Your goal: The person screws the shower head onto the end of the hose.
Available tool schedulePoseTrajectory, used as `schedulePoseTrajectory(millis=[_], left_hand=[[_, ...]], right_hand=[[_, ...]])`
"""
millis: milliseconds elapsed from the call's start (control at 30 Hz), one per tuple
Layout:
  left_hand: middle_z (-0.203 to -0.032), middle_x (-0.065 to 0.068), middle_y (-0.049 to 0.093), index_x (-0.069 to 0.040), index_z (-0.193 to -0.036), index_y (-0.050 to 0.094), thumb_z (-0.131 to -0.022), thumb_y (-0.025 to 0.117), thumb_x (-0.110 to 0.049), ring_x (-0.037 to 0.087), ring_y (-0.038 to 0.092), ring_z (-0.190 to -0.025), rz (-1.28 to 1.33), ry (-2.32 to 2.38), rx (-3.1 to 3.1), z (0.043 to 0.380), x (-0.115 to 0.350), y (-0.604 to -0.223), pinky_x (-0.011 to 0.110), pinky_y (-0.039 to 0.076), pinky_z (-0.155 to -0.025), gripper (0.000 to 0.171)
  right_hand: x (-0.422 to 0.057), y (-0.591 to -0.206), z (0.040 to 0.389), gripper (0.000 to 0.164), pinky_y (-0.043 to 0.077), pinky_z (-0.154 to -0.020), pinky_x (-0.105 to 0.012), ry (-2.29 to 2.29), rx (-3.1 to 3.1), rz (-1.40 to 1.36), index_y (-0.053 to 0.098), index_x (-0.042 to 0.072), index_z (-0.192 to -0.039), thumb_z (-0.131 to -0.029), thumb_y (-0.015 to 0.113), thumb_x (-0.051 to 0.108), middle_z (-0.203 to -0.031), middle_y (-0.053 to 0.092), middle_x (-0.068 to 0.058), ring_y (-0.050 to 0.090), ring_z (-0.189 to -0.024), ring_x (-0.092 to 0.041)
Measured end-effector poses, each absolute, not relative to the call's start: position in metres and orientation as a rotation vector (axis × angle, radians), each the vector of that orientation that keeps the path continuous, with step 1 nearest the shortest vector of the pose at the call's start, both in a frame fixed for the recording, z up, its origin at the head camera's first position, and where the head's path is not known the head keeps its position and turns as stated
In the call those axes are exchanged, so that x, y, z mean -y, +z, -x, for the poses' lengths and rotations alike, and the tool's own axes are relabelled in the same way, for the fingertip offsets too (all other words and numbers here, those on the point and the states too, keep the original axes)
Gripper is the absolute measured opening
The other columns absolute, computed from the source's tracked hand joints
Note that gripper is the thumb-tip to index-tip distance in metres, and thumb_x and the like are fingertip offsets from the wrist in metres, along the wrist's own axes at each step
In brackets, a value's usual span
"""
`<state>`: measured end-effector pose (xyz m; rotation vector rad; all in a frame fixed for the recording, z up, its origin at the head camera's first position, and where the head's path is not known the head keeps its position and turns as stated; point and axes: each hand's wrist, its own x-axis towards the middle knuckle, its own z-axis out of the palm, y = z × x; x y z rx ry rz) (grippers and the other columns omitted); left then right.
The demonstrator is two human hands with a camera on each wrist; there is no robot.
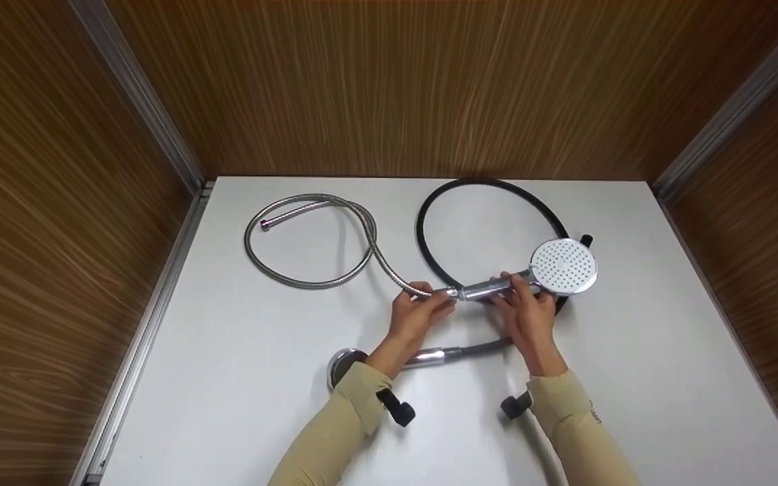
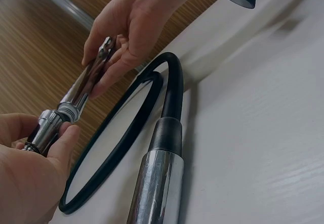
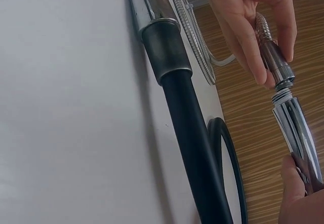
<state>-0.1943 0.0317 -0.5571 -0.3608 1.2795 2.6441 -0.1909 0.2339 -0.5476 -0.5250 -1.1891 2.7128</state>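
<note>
A chrome hand shower (image 1: 563, 266) with a round white face is held above the table, its handle (image 3: 297, 125) in my right hand (image 1: 529, 320). My left hand (image 1: 416, 316) pinches the end nut (image 3: 277, 64) of a silver metal hose (image 1: 308, 285). Nut and handle end are lined up and meet, with some thread (image 3: 282, 96) showing between them. In the left wrist view, the left thumb and fingers lie on both sides of the nut (image 2: 46, 128). The right fingers curl round the handle (image 2: 86, 85). How far the thread is engaged cannot be seen.
A second hand shower (image 1: 345, 368) lies under my left forearm, its chrome handle (image 1: 426, 357) joined to a black hose (image 1: 421, 226) looped behind the hands. The metal hose's free end (image 1: 265, 225) lies at the back left. Wood-grain panels (image 1: 389, 88) enclose the white table (image 1: 227, 378).
</note>
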Motion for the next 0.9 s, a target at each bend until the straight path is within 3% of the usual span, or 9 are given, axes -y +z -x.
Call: schedulePoseTrajectory(millis=[267, 433, 600, 767, 900], left_hand=[[-0.086, 0.015, 0.074, -0.003, -0.099, 0.054, -0.090, 0.072, 0.013, 0.024, 0.078, -0.079, 0.372, 2.622, -1.246, 0.1934, -0.0299, -0.5555, 0.043, 0.067, -0.087, 0.025], [-0.087, 0.017, 0.076, 0.003, -0.106, 0.053, -0.091, 0.072, 0.011, 0.025, 0.079, -0.079, 0.383, 2.627, -1.227, 0.1946, -0.0283, -0.5567, 0.044, 0.067, -0.086, 0.026], [-0.092, 0.018, 0.077, 0.005, -0.110, 0.051, -0.093, 0.072, 0.009, 0.027, 0.080, -0.079, 0.388, 2.639, -1.195, 0.1938, -0.0270, -0.5561, 0.046, 0.067, -0.086, 0.026], [-0.090, 0.018, 0.077, -0.002, -0.101, 0.054, -0.093, 0.074, 0.006, 0.027, 0.080, -0.076, 0.390, 2.630, -1.205, 0.1931, -0.0273, -0.5552, 0.044, 0.067, -0.082, 0.023], [-0.088, 0.018, 0.078, 0.003, -0.106, 0.054, -0.093, 0.075, 0.004, 0.025, 0.080, -0.075, 0.376, 2.612, -1.221, 0.1924, -0.0291, -0.5553, 0.042, 0.068, -0.081, 0.025]], right_hand=[[-0.2340, -0.5438, 0.1925, 0.066, 0.065, -0.095, -0.042, 2.717, 1.171, 0.493, 0.028, 0.026, -0.160, -0.106, 0.058, 0.002, -0.117, 0.065, -0.010, 0.074, -0.106, -0.025], [-0.2323, -0.5427, 0.1925, 0.075, 0.064, -0.098, -0.043, 2.697, 1.221, 0.470, 0.020, 0.024, -0.166, -0.105, 0.058, 0.001, -0.116, 0.067, -0.009, 0.074, -0.109, -0.024], [-0.2310, -0.5453, 0.1920, 0.070, 0.063, -0.100, -0.043, 2.689, 1.237, 0.488, 0.022, 0.020, -0.163, -0.106, 0.057, 0.000, -0.111, 0.070, -0.008, 0.076, -0.106, -0.024], [-0.2282, -0.5463, 0.1911, 0.065, 0.062, -0.103, -0.044, 2.664, 1.278, 0.512, 0.027, 0.019, -0.160, -0.106, 0.058, 0.001, -0.107, 0.073, -0.007, 0.076, -0.104, -0.022], [-0.2249, -0.5450, 0.1911, 0.065, 0.059, -0.107, -0.047, 2.640, 1.329, 0.522, 0.029, 0.017, -0.160, -0.105, 0.060, 0.004, -0.107, 0.075, -0.005, 0.077, -0.105, -0.021]])
